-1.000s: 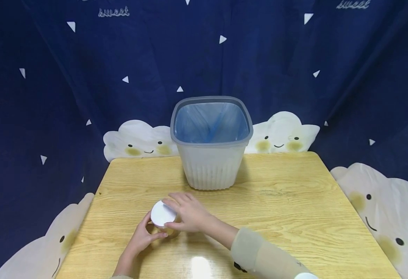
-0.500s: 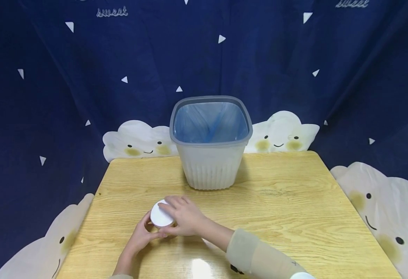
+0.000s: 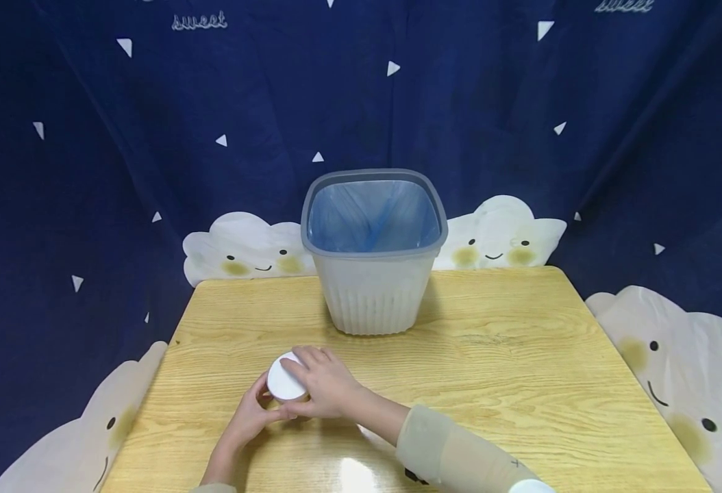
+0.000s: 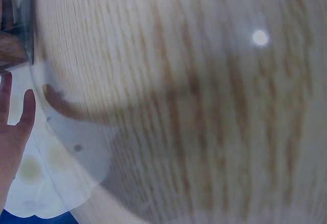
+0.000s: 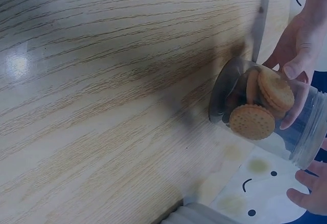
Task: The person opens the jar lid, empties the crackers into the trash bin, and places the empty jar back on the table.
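Observation:
A clear jar (image 5: 230, 88) stands on the table with several round sandwich cookies (image 5: 252, 121) inside. Its white lid (image 3: 283, 383) faces up in the head view. My left hand (image 3: 249, 419) grips the jar's side, thumb in front and fingers behind. From the right, my right hand (image 3: 327, 385) holds the lid, fingers over its far edge and thumb at the near side, close to the left thumb. In the right wrist view, the ridged neck of the jar shows near the right hand's fingers (image 5: 301, 198); the lid is out of that frame.
Behind the hands, a whitish plastic bin (image 3: 376, 294) with a grey rim and blue liner stands at the table's back edge. The wooden table (image 3: 509, 370) is bordered by cloud-shaped cushions (image 3: 244, 246) and a dark blue curtain (image 3: 262, 82).
The right hand has shifted slightly left and turned on the lid, its thumb now beside the left thumb. Jar and left hand stay about where they were.

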{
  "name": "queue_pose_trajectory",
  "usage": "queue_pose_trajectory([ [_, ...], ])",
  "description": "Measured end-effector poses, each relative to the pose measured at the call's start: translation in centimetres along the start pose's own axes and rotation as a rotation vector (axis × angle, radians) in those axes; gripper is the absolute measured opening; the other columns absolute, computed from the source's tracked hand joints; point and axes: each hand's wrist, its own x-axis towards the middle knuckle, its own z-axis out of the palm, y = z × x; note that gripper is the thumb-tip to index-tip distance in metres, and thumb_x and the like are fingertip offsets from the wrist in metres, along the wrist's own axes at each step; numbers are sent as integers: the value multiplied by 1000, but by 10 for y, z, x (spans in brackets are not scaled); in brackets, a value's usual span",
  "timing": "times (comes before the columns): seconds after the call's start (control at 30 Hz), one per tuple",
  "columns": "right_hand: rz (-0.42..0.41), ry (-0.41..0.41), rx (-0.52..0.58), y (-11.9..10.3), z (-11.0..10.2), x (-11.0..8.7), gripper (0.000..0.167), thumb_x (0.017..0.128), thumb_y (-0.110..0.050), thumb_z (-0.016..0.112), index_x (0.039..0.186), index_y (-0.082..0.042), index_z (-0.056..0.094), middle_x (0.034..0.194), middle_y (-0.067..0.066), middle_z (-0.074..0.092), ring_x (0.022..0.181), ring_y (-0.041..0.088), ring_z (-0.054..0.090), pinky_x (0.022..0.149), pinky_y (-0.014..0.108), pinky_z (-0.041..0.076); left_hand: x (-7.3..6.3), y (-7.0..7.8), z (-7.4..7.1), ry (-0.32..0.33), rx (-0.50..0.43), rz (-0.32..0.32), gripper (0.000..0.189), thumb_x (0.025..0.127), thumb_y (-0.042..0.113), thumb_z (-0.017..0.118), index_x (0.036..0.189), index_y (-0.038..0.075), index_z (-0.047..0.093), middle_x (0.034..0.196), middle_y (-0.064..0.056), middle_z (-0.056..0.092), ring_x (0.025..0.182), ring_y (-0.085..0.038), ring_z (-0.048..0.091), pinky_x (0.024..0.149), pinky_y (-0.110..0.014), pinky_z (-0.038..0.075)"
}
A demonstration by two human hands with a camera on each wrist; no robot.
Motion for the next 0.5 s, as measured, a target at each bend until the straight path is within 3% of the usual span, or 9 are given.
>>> queue_pose_trajectory([
  [0.23,38,-7,4,-1,0,0,73,82,-68,43,137,-21,38,137,8,40,124,23,40,100,44,38,-4,12,1,-6,-21,13,82,63,6,82,135,7,40,122,-10,52,104,-10,49,98,-43,39],
  [0.5,71,-23,8,-3,5,2,73,81,-68,45,137,-21,39,137,7,40,124,23,40,99,45,38,-2,1,1,14,-25,12,83,62,7,83,134,9,42,122,-9,53,107,-10,49,99,-45,38],
])
